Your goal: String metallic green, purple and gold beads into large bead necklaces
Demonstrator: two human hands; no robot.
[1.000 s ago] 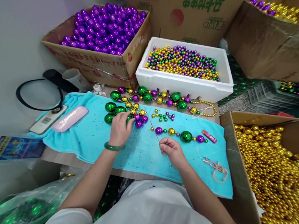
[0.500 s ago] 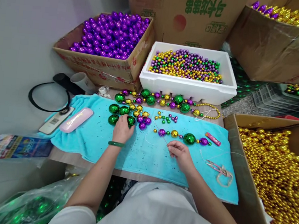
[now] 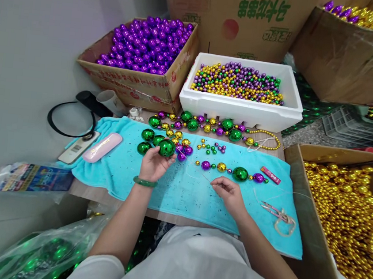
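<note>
Green bead: a large, shiny green round bead [image 3: 166, 147] is in the air above the near edge of the loose beads, gripped between thumb and fingers of the left hand [image 3: 154, 166].
What has changed: half a second ago that hand was down among the green beads; now it has picked one up and turned palm-up.
What it means: the bead seems presented to the thin, straight needle [image 3: 206, 177]; whether the tip has entered it I cannot tell.
Needle grip: the right hand [image 3: 228, 192] pinches the needle in its fingertips.
Beside the hands: three large green beads [image 3: 148, 134] lie on the turquoise towel [image 3: 187, 197], and a row of mixed beads [image 3: 240, 174] lies to the right.
Left cardboard box [image 3: 145, 84]: heaped glossy purple beads [image 3: 150, 42].
White foam box [image 3: 239, 111]: small gold, purple and green beads [image 3: 239, 80].
Right cardboard box [image 3: 344, 157]: gold beads [image 3: 341, 218], many apparently strung.
Clear plastic bag [image 3: 80, 226]: shiny green pieces, blurred.
</note>
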